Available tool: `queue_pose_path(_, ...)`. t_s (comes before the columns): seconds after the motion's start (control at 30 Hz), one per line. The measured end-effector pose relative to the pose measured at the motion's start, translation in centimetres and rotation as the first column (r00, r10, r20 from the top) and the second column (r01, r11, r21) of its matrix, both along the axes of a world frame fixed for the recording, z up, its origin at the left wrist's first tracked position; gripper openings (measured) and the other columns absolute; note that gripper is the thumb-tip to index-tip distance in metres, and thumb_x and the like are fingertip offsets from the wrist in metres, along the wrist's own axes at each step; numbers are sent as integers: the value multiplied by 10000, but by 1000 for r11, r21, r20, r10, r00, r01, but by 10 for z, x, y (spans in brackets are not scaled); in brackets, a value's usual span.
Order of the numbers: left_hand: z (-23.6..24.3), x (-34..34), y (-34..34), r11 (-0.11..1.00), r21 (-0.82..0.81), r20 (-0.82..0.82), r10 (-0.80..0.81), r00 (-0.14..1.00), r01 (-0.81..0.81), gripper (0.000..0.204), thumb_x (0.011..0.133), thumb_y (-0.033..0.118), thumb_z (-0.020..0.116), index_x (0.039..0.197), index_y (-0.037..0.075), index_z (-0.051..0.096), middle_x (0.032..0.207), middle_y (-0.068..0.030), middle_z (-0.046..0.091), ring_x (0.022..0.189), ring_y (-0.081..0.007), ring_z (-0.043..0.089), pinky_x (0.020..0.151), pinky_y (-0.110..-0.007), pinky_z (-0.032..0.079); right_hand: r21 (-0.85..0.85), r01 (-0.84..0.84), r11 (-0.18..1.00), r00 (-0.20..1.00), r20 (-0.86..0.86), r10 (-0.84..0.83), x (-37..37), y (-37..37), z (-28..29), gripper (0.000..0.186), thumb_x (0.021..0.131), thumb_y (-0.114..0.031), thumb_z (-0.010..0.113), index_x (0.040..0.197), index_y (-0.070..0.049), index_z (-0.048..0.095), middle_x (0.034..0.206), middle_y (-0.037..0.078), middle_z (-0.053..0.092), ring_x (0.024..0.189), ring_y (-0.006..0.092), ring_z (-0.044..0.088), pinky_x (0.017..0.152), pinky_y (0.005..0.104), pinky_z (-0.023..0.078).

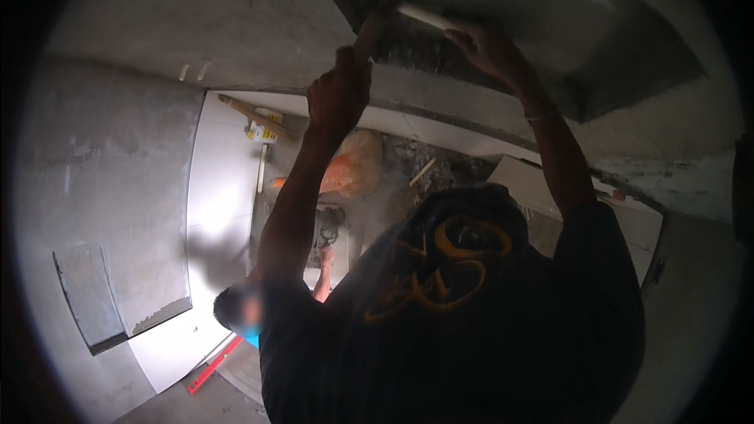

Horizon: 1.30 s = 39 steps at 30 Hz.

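Observation:
Both my arms are raised toward the upper wall. My left hand (339, 96) is closed around the lower end of a brown handle-like tool (369, 33); its far end is lost in shadow, so I cannot make out its kind. Beside it, my right hand (485, 49) grips a pale straight stick (424, 17), whose other end points toward the top of the tool. Behind both hands lies a dark grey patch (542, 12) on the wall, smooth and slightly shiny in places. A rougher dark strip (428, 43) runs below the stick.
Another person (238, 306) is low at the left, one hand near the floor. Around there are an orange bag (342, 175), a wooden pole (247, 112), a white-and-yellow container (263, 127), dark rubble (440, 165) and a red level (214, 365). White panels (224, 165) line the lower wall.

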<state>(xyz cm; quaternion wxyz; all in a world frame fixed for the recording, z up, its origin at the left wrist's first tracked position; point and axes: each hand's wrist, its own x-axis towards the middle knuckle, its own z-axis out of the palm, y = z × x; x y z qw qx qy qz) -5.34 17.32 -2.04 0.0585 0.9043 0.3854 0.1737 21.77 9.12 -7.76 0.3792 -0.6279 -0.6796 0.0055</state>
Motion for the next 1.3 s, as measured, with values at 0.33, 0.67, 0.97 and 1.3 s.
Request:
queue_pose_path(0.33, -22, -13, -26, 989, 139, 632, -131, 764, 55, 413, 890, 250, 616, 1178, 26, 421, 736, -234, 645, 679, -445, 637, 596, -526, 498, 1, 24, 1000, 998, -56, -24, -10, -7, -8, 329, 928, -253, 600, 1179, -40, 620, 758, 193, 643, 582, 241, 597, 594, 359, 472)
queue_pose_path(0.67, 29, -4, -46, 985, -165, 575, 142, 805, -56, 365, 889, 256, 626, 1122, 37, 450, 678, -211, 631, 654, -409, 645, 544, -461, 507, -100, 104, 990, 993, -46, -109, -15, -9, -4, 335, 938, -285, 581, 1203, -84, 620, 702, 176, 626, 549, 229, 580, 566, 362, 455)
queue_pose_path(0.97, 9, -3, -26, 955, -246, 225, 225, 948, -168, 370, 917, 320, 570, 1099, 21, 454, 712, -237, 637, 693, -434, 644, 608, -485, 517, -64, 88, 994, 996, 13, -87, -6, -5, -16, 343, 941, -321, 566, 1156, -64, 640, 738, 187, 638, 622, 292, 626, 603, 390, 470)
queue_pose_path(1.3, -36, 8, -15, 969, -199, 228, 194, 954, -149, 365, 911, 310, 585, 1074, 0, 482, 701, -251, 633, 696, -468, 621, 577, -494, 506, -163, 99, 982, 992, -56, -109, -10, -10, -5, 307, 934, -319, 553, 1066, -65, 665, 961, 190, 673, 905, 366, 643, 789, 443, 510)
